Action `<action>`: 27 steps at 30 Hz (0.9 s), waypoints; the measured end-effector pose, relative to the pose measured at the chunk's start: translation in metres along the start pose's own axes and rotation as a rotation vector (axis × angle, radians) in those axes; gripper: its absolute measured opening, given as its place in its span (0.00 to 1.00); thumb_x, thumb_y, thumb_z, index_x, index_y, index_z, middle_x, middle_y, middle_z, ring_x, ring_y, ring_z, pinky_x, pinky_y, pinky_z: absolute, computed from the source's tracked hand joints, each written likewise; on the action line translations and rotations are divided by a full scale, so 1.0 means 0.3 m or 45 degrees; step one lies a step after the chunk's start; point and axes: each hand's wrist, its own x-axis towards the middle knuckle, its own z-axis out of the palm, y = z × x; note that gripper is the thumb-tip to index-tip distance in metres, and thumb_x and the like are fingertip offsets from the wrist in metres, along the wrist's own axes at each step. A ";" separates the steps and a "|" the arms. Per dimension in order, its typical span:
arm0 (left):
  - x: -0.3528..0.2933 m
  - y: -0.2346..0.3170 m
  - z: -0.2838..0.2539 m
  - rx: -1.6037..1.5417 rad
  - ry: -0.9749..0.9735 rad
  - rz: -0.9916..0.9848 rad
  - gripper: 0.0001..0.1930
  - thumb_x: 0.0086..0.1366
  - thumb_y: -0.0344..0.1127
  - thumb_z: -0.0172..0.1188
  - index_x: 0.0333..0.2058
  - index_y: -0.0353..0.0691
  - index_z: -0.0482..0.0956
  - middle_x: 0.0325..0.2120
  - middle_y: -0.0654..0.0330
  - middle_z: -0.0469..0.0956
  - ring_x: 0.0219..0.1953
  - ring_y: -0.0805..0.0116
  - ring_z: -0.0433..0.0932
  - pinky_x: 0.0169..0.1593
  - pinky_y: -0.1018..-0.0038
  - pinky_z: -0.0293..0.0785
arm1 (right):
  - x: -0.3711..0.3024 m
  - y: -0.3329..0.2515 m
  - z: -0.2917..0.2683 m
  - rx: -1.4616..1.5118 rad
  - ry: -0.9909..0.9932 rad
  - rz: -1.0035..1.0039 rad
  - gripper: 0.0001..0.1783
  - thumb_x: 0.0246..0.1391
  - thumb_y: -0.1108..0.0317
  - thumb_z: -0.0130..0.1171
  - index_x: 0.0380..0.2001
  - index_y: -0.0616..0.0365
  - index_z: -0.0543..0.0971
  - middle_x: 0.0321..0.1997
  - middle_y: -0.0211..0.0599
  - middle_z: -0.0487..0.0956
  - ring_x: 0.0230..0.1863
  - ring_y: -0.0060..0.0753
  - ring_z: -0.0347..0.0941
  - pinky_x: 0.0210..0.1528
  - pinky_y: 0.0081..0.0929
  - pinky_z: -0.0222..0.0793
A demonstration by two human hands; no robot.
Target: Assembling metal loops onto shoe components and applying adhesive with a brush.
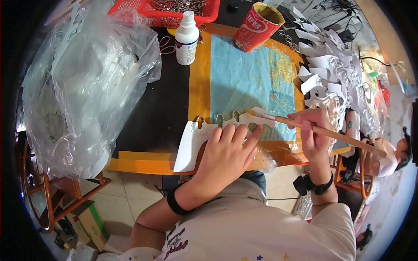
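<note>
My left hand (pixel 225 150) lies flat on a white cut-out piece (pixel 187 145) at the table's near edge, its fingers stretched out and slightly apart. Small metal loops (pixel 220 119) stand along the far edge of that piece. In my right hand (pixel 314 130) a long wooden-handled brush (pixel 344 138) is gripped between thumb and fingers. The brush tip points left and touches or hovers just over the right end of the white piece. Beneath lies a blue sheet (pixel 239 74) edged with orange tape, yellow smears on its right part. My left fingers hide part of the piece.
A large clear plastic bag (pixel 91 87) fills the left side. Behind are a white bottle (pixel 187 41), a red tub (pixel 254 30) and a red basket (pixel 211 15) of metal rings. White pieces with metal loops (pixel 331 69) are piled at right. Another person (pixel 383 152) sits beyond.
</note>
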 end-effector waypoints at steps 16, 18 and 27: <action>0.000 0.001 -0.004 -0.015 -0.010 -0.008 0.26 0.61 0.43 0.57 0.58 0.49 0.68 0.31 0.62 0.66 0.36 0.65 0.65 0.38 0.69 0.60 | 0.000 0.004 -0.014 -0.070 0.001 0.021 0.09 0.60 0.70 0.50 0.28 0.64 0.71 0.25 0.41 0.78 0.29 0.31 0.79 0.33 0.25 0.75; 0.001 0.000 -0.002 -0.014 -0.007 -0.006 0.26 0.61 0.43 0.57 0.58 0.49 0.68 0.31 0.62 0.66 0.36 0.65 0.65 0.38 0.69 0.60 | -0.002 0.004 -0.012 -0.040 0.014 0.021 0.09 0.60 0.70 0.50 0.28 0.64 0.71 0.25 0.40 0.77 0.29 0.31 0.79 0.33 0.26 0.75; -0.002 0.001 -0.002 -0.009 0.004 -0.004 0.26 0.60 0.42 0.58 0.58 0.49 0.68 0.31 0.62 0.66 0.36 0.66 0.65 0.38 0.69 0.60 | 0.001 0.014 -0.005 -0.141 0.026 -0.008 0.07 0.59 0.71 0.51 0.30 0.63 0.72 0.25 0.40 0.78 0.30 0.33 0.80 0.32 0.25 0.74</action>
